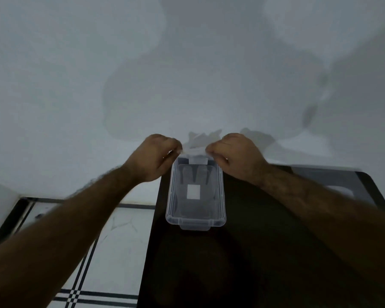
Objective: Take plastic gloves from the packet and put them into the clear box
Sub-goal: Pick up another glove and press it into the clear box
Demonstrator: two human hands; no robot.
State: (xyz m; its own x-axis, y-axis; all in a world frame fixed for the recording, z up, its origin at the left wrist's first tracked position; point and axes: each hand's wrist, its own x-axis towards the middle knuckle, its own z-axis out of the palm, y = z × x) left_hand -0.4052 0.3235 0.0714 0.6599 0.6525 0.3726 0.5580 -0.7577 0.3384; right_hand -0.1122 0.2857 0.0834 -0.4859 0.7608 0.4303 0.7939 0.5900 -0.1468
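Note:
A clear plastic box [173, 210] stands open on a dark table [265, 252], its long side running away from me, with a white label on its floor. Just above the box's far end a thin see-through plastic glove [198, 142] is stretched between my hands. My left hand [156, 157] pinches the glove's left edge and my right hand [236, 156] pinches its right edge, fingers closed on it. The glove is pale and hard to make out against the white wall. The packet is not in view.
A white wall [187, 63] rises right behind the table. To the left lies a white tiled floor [111, 241] with dark lines. A flat grey sheet or lid [333, 181] lies on the table at the right.

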